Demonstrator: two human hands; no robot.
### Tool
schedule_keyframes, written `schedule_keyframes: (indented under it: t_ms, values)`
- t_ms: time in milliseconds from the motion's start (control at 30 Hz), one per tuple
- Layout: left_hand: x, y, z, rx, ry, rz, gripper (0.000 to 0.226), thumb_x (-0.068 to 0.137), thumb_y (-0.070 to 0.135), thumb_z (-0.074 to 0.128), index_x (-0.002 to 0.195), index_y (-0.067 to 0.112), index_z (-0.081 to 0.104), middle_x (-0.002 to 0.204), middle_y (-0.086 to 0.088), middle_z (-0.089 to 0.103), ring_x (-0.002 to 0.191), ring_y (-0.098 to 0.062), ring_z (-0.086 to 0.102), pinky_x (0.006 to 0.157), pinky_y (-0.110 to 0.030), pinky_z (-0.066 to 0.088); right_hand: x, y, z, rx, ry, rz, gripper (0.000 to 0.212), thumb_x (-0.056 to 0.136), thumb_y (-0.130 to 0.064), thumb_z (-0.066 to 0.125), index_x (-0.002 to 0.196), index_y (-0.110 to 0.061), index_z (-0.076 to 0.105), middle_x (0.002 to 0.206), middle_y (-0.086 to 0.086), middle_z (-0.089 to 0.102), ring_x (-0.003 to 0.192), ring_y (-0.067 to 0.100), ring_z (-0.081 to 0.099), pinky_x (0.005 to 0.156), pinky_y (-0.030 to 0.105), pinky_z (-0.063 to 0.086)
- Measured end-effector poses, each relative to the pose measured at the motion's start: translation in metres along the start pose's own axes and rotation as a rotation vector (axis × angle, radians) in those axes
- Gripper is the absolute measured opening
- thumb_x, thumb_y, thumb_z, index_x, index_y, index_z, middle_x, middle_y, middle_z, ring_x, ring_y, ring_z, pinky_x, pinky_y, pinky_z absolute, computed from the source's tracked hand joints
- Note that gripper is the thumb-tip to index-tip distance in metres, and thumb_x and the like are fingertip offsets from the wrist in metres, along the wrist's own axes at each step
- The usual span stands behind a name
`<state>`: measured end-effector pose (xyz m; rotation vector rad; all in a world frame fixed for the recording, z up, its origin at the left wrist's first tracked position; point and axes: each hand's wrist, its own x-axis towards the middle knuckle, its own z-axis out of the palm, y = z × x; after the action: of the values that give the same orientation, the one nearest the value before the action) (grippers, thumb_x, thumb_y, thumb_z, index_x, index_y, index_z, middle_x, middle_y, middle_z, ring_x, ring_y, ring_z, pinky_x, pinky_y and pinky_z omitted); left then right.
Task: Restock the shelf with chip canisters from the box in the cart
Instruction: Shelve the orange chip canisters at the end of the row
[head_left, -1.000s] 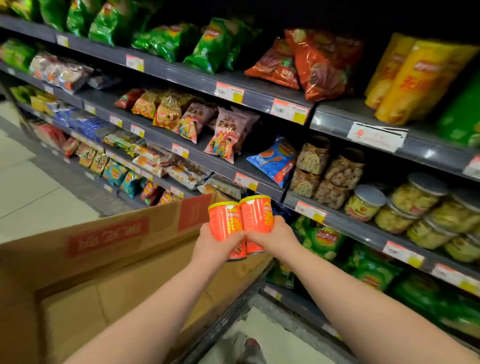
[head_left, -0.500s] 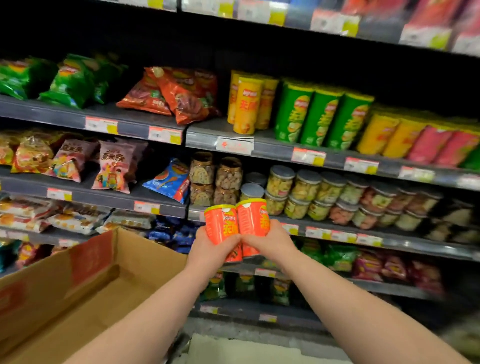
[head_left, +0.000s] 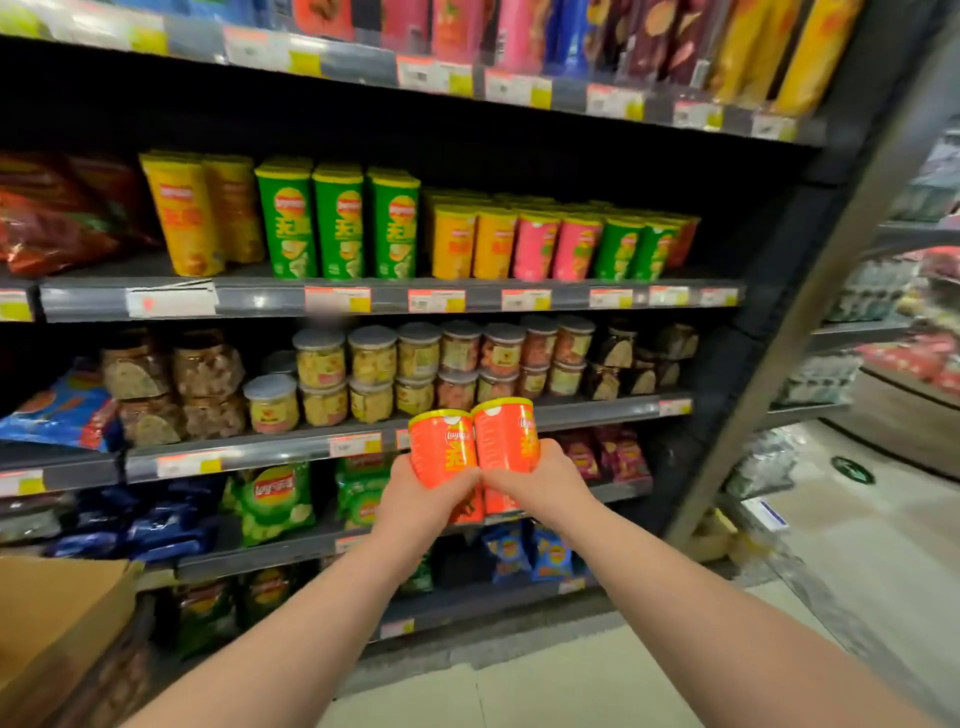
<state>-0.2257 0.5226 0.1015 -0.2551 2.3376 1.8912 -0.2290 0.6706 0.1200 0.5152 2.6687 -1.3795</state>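
1. The left hand is gripping a short orange canister round its lower half, with the fingers curled tightly on the smooth, glossy cylinder wall.
2. The right hand is wrapping its fingers round a second orange canister of the same squat shape.
3. The two cans are standing upright and touching side by side, held out in front of the shelving, well apart from the cardboard box, whose matte brown corner is showing at lower left.
4. Each can is carrying a thin yellow rim at the top. The left one is showing a Lay's logo above a large yellow character that is too blurred to read.
5. On the canister shelf higher up, tall tubes in yellow and green are standing beside short cans in yellow, pink and green, all bearing the same round logo.
6. One level below, clear jars with flat grey lids are sitting stacked two high, their lumpy contents showing through.
7. Price labels in orange, white and yellow are lining the grey rails. Their print is unreadable.
8. Crinkly green bags with the Lay's logo are leaning on a lower shelf.
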Motion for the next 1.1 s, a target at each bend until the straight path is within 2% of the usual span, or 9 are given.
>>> schedule_keyframes:
  t_ms: [100, 200, 333, 400, 600, 700, 800, 933, 1100]
  values:
    - [-0.012, 0.010, 0.048, 0.021, -0.033, 0.033, 0.058, 0.073, 0.043, 0.077, 0.115, 0.020, 0.044, 0.100, 0.003, 0.059, 0.090, -0.016, 0.060, 0.076, -0.031, 0.047, -0.004, 0.028, -0.043, -0.003, 0.053, 0.014, 0.082, 0.043, -0.064, 0.071, 0.112, -0.021, 0.055, 0.099, -0.005, 0.065, 0.090, 0.013, 0.064, 0.082, 0.036, 0.054]
    - [-0.021, 0.019, 0.088, 0.027, -0.060, 0.044, 0.064, 0.070, 0.047, 0.077, 0.118, 0.018, 0.047, 0.104, 0.001, 0.061, 0.091, -0.016, 0.061, 0.077, -0.032, 0.049, -0.012, 0.050, -0.082, 0.004, 0.101, 0.018, 0.079, 0.051, -0.060, 0.075, 0.113, -0.018, 0.050, 0.102, -0.003, 0.062, 0.097, 0.017, 0.062, 0.079, 0.033, 0.051]
    - [-0.033, 0.030, 0.128, 0.039, -0.114, 0.061, 0.070, 0.063, 0.052, 0.078, 0.118, 0.018, 0.050, 0.104, 0.002, 0.063, 0.091, -0.016, 0.062, 0.083, -0.035, 0.052, -0.017, 0.076, -0.120, 0.026, 0.142, 0.036, 0.077, 0.061, -0.053, 0.077, 0.119, -0.017, 0.041, 0.111, 0.000, 0.058, 0.104, 0.019, 0.058, 0.089, 0.036, 0.050]
    - [-0.035, 0.034, 0.141, 0.050, -0.130, 0.078, 0.063, 0.067, 0.047, 0.079, 0.116, 0.019, 0.051, 0.102, 0.002, 0.063, 0.092, -0.016, 0.063, 0.085, -0.037, 0.052, -0.017, 0.085, -0.133, 0.038, 0.156, 0.035, 0.078, 0.062, -0.052, 0.077, 0.122, -0.016, 0.041, 0.112, 0.000, 0.057, 0.104, 0.019, 0.058, 0.091, 0.038, 0.049]
    - [-0.023, 0.052, 0.180, 0.083, -0.204, 0.108, 0.073, 0.062, 0.054, 0.078, 0.118, 0.021, 0.045, 0.104, 0.003, 0.060, 0.095, -0.018, 0.062, 0.090, -0.043, 0.052, -0.005, 0.101, -0.166, 0.087, 0.223, 0.054, 0.075, 0.065, -0.049, 0.078, 0.121, -0.016, 0.040, 0.102, -0.003, 0.054, 0.097, 0.017, 0.057, 0.089, 0.036, 0.050]
    - [-0.009, 0.061, 0.203, 0.070, -0.259, 0.105, 0.080, 0.058, 0.058, 0.077, 0.121, 0.021, 0.045, 0.106, 0.002, 0.061, 0.095, -0.018, 0.063, 0.089, -0.043, 0.053, 0.005, 0.107, -0.186, 0.095, 0.240, 0.057, 0.070, 0.071, -0.045, 0.077, 0.122, -0.016, 0.039, 0.098, -0.004, 0.051, 0.093, 0.016, 0.054, 0.085, 0.033, 0.048]
    - [0.013, 0.070, 0.228, 0.049, -0.296, 0.120, 0.073, 0.066, 0.052, 0.077, 0.122, 0.021, 0.043, 0.106, 0.003, 0.060, 0.096, -0.017, 0.062, 0.091, -0.042, 0.052, 0.024, 0.112, -0.205, 0.079, 0.275, 0.066, 0.071, 0.071, -0.046, 0.076, 0.124, -0.016, 0.039, 0.100, -0.004, 0.051, 0.093, 0.015, 0.054, 0.080, 0.031, 0.047]
    - [0.047, 0.089, 0.256, 0.023, -0.333, 0.156, 0.065, 0.073, 0.046, 0.076, 0.120, 0.021, 0.039, 0.105, 0.005, 0.056, 0.098, -0.017, 0.059, 0.088, -0.035, 0.049, 0.063, 0.109, -0.228, 0.054, 0.337, 0.061, 0.070, 0.070, -0.049, 0.075, 0.121, -0.018, 0.040, 0.090, -0.011, 0.049, 0.078, 0.005, 0.051, 0.063, 0.023, 0.042]
    - [0.105, 0.117, 0.274, 0.014, -0.352, 0.196, 0.070, 0.072, 0.048, 0.076, 0.127, 0.021, 0.043, 0.111, 0.001, 0.060, 0.098, -0.018, 0.061, 0.088, -0.039, 0.052, 0.120, 0.089, -0.249, 0.066, 0.356, 0.060, 0.068, 0.070, -0.048, 0.076, 0.120, -0.019, 0.040, 0.096, -0.008, 0.054, 0.085, 0.010, 0.056, 0.071, 0.026, 0.046]
